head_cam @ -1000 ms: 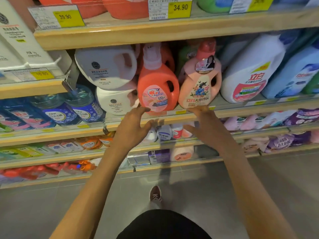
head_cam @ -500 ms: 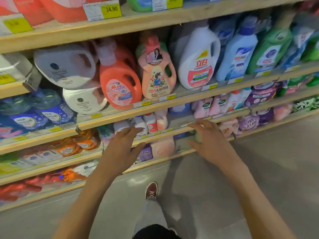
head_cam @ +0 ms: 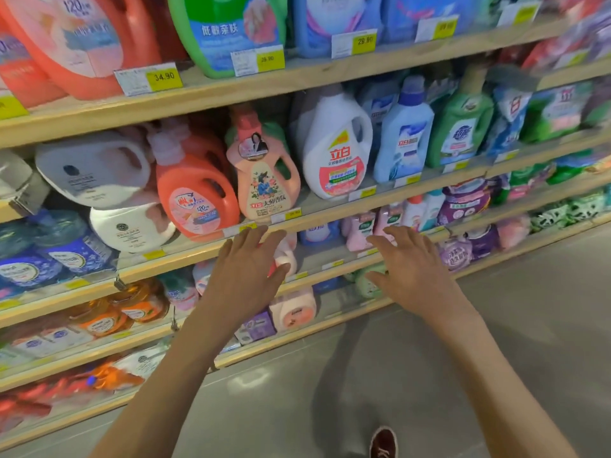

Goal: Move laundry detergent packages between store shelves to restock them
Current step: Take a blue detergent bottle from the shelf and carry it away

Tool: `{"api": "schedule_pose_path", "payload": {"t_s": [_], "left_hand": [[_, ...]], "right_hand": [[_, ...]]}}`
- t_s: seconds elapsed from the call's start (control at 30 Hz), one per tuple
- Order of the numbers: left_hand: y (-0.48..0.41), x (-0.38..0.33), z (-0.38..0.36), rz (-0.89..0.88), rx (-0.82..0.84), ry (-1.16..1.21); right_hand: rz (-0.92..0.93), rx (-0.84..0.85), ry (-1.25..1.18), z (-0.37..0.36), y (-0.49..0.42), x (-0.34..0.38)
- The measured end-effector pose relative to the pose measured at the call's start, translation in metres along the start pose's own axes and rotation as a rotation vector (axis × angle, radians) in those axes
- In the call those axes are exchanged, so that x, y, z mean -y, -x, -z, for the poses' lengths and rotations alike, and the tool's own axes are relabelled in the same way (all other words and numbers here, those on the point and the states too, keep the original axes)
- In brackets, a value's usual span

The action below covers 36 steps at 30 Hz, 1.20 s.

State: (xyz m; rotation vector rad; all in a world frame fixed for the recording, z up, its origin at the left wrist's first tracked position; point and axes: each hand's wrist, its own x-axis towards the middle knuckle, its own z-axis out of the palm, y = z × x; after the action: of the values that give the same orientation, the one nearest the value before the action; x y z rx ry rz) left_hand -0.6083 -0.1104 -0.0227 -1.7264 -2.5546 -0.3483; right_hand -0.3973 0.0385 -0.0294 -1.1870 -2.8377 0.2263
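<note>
Wooden store shelves (head_cam: 330, 216) hold rows of detergent. On the middle shelf stand an orange jug (head_cam: 195, 196), a peach bottle (head_cam: 264, 180) and a white jug with a red label (head_cam: 337, 153). My left hand (head_cam: 246, 272) hovers with spread fingers before the shelf below, in front of a small pink-and-white bottle (head_cam: 286, 256). My right hand (head_cam: 410, 262) is spread too, in front of pink refill pouches (head_cam: 360, 229). Neither hand holds anything.
White jugs (head_cam: 96, 166) lie on their sides at the left. Blue and green bottles (head_cam: 406, 137) stand to the right, purple pouches (head_cam: 466, 203) below them. Big red and green jugs (head_cam: 228, 28) fill the top shelf. Grey floor and my shoe (head_cam: 383, 442) lie below.
The view has swung right along the shelves. Both hands have dropped from the orange and peach bottles' shelf edge to the shelf below, staying spread and empty.
</note>
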Motion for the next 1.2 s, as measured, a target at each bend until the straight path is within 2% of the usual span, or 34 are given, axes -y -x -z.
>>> {"api": "schedule_pose_path", "payload": {"t_s": [0.37, 0.7, 1.2], "left_hand": [[-0.09, -0.103, 0.014, -0.034, -0.055, -0.074], [-0.146, -0.137, 0.023, 0.053, -0.168, -0.079], [-0.138, -0.134, 0.06, 0.307, -0.107, -0.165]], "right_hand": [[-0.01, -0.014, 0.133, 0.091, -0.033, -0.093], [0.086, 0.035, 0.176, 0.129, -0.066, -0.153], [0.353, 0.043, 0.08, 0.144, -0.147, -0.138]]}}
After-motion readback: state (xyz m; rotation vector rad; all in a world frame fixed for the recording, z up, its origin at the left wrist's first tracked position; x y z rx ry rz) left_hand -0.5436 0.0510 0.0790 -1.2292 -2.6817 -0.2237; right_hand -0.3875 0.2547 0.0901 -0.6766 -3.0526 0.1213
